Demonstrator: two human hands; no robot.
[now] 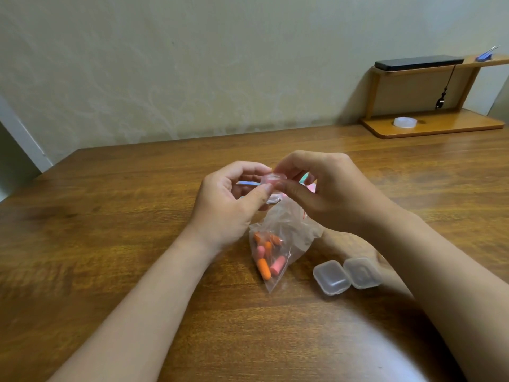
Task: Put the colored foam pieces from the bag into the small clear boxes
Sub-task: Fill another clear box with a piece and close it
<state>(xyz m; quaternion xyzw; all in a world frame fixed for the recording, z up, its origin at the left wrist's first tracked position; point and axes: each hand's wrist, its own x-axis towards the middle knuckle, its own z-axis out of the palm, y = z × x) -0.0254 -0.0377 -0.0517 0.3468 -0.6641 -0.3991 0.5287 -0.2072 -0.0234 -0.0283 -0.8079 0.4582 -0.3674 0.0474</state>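
Both hands meet above the middle of the wooden table [110, 244] around one small clear box [271, 180]. My left hand [231, 199] pinches it between thumb and fingers, and my right hand [325, 188] grips it from the other side. Its contents look pinkish but blurred. Below the hands lies a clear plastic bag [278, 244] holding several orange and pink foam pieces [267, 257]. Two more small clear boxes, one [332, 277] beside the other [362, 272], sit shut on the table right of the bag.
Bits of other coloured things [308, 181] show behind my hands, mostly hidden. A wooden shelf stand [429, 125] at the back right carries a roll of clear tape [405, 122] and a black flat device [418, 62]. The wall runs along the table's far edge.
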